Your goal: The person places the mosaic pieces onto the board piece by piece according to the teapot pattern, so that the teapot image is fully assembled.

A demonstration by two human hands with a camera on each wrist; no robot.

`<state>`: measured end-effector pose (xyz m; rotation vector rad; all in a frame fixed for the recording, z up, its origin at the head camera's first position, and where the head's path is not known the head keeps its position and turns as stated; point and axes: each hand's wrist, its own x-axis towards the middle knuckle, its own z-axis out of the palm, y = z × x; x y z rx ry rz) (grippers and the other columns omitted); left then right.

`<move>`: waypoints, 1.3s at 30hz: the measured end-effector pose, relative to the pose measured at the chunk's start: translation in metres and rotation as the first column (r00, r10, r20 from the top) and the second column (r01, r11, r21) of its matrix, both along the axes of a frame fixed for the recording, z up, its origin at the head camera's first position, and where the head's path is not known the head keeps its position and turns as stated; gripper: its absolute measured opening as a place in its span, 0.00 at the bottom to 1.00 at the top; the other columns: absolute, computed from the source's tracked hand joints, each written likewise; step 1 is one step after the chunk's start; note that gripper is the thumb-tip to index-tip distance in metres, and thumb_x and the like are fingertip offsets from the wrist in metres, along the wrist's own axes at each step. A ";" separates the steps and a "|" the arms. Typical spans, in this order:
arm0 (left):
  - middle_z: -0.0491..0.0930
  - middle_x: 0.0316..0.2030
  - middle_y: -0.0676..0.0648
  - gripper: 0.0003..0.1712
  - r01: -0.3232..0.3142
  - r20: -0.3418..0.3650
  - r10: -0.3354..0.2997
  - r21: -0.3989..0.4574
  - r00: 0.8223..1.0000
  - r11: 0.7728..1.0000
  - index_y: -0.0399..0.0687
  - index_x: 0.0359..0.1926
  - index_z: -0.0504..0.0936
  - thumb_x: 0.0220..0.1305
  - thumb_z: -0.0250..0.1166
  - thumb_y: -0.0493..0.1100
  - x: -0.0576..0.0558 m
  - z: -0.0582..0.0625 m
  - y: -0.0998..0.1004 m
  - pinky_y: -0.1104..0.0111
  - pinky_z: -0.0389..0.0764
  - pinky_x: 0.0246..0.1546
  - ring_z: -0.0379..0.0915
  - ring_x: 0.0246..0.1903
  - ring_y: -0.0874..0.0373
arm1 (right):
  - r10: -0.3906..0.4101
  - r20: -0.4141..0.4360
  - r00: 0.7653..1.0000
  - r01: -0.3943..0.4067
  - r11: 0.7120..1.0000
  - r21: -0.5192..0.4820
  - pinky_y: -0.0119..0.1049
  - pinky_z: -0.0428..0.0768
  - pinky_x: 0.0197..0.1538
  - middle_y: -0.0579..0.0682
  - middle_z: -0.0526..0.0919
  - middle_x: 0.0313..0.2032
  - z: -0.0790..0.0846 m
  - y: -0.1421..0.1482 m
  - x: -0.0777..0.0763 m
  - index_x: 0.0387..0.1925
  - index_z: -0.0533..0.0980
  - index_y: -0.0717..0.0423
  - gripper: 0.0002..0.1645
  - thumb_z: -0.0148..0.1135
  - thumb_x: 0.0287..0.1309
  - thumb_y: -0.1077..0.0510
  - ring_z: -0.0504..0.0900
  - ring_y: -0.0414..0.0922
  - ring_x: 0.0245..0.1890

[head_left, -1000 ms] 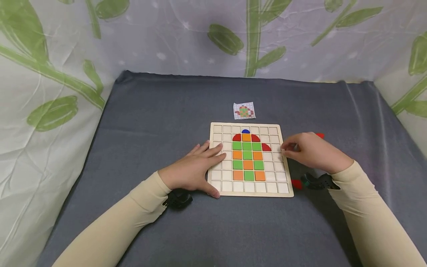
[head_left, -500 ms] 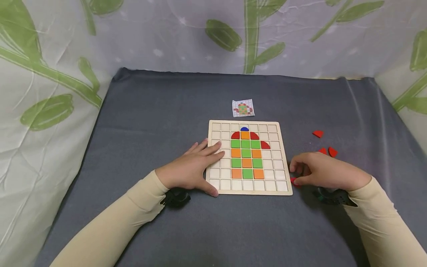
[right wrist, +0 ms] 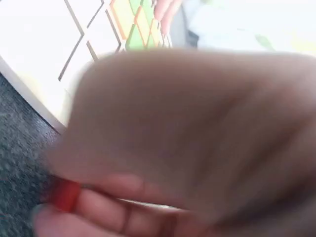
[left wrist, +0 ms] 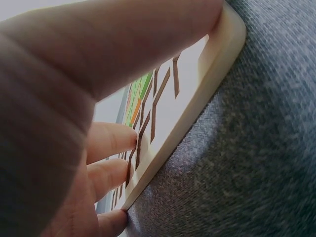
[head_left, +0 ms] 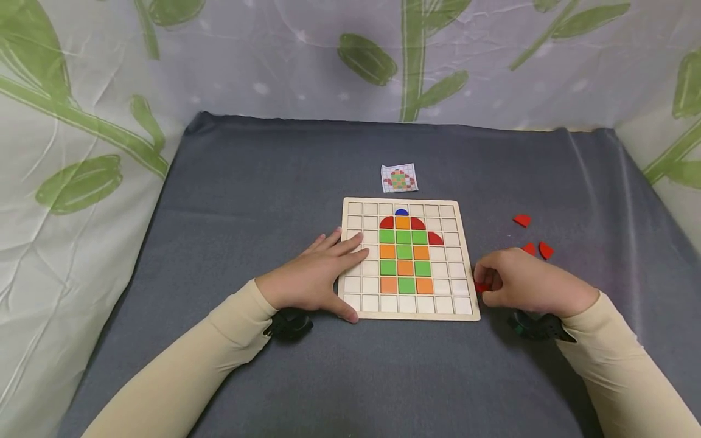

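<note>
A wooden grid board (head_left: 411, 309) lies flat, with green, orange, red and blue pieces set in its middle cells. My left hand (head_left: 314, 277) rests spread over the board's left edge. Its thumb is at the lower left corner, and the left wrist view shows the other fingertips at the frame and cells. Just off the right edge, my right hand (head_left: 528, 281) pinches a small red piece (right wrist: 65, 195) between thumb and fingers. Most of that piece is covered by the fingers. One red quarter-circle piece (head_left: 435, 238) sits in a cell right of the green row.
Beyond the right hand lie loose red pieces, one farther back (head_left: 523, 220), one (head_left: 546, 250) beside the knuckles and another partly hidden. A small printed card (head_left: 399, 177) with a coloured grid pattern lies behind the board. A dark grey cloth (head_left: 274, 170) covers the table.
My right hand has moved from the board's right edge down to a red piece beside it, and now lifts it slightly in a pinch. The left hand keeps its place.
</note>
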<state>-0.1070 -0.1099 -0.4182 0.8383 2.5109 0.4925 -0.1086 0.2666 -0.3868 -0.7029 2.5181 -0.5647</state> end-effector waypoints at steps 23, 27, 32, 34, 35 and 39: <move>0.44 0.85 0.47 0.69 0.007 -0.008 -0.007 0.009 1.000 1.000 0.50 0.83 0.58 0.48 0.81 0.69 0.001 0.001 0.001 0.45 0.36 0.81 0.28 0.83 0.39 | -0.184 -0.141 0.973 0.167 0.978 -0.129 0.33 0.76 0.31 0.44 0.85 0.29 -0.007 -0.023 -0.032 0.37 0.83 0.55 0.02 0.70 0.65 0.60 0.78 0.41 0.27; 0.44 0.85 0.47 0.69 0.006 -0.003 -0.006 0.013 1.000 1.000 0.50 0.83 0.58 0.48 0.81 0.69 0.001 0.002 0.001 0.44 0.36 0.81 0.28 0.83 0.39 | -0.169 -0.102 0.980 0.156 0.979 -0.127 0.32 0.74 0.29 0.43 0.84 0.27 -0.011 -0.023 -0.033 0.39 0.83 0.53 0.03 0.70 0.67 0.59 0.76 0.41 0.26; 0.44 0.85 0.47 0.69 0.005 -0.005 -0.005 0.017 1.000 1.000 0.49 0.83 0.58 0.48 0.81 0.69 0.001 0.002 0.000 0.44 0.36 0.81 0.28 0.83 0.39 | -0.146 -0.110 0.983 0.132 0.983 -0.126 0.32 0.75 0.30 0.42 0.84 0.28 -0.014 -0.025 -0.033 0.38 0.83 0.53 0.04 0.72 0.66 0.59 0.77 0.40 0.27; 0.44 0.85 0.47 0.69 0.004 -0.005 -0.004 0.017 1.000 1.000 0.49 0.83 0.58 0.48 0.81 0.69 0.001 0.002 0.000 0.44 0.36 0.81 0.28 0.83 0.39 | -0.148 -0.115 0.982 0.133 0.983 -0.129 0.32 0.77 0.30 0.42 0.85 0.28 -0.015 -0.026 -0.033 0.38 0.83 0.53 0.04 0.72 0.65 0.59 0.78 0.40 0.27; 0.44 0.85 0.47 0.69 0.004 -0.004 -0.004 0.017 1.000 1.000 0.49 0.83 0.58 0.48 0.81 0.69 0.001 0.002 0.000 0.44 0.36 0.81 0.27 0.83 0.40 | -0.154 -0.111 0.982 0.139 0.981 -0.132 0.32 0.77 0.30 0.43 0.85 0.28 -0.015 -0.026 -0.033 0.38 0.83 0.54 0.04 0.73 0.65 0.60 0.79 0.40 0.26; 0.43 0.85 0.48 0.69 0.004 -0.003 -0.004 0.012 1.000 1.000 0.50 0.83 0.58 0.48 0.81 0.70 0.001 0.001 0.000 0.45 0.36 0.81 0.27 0.83 0.40 | -0.182 -0.078 0.980 0.170 0.976 -0.138 0.33 0.80 0.29 0.43 0.85 0.27 -0.016 -0.025 -0.034 0.37 0.84 0.54 0.04 0.73 0.65 0.59 0.80 0.40 0.23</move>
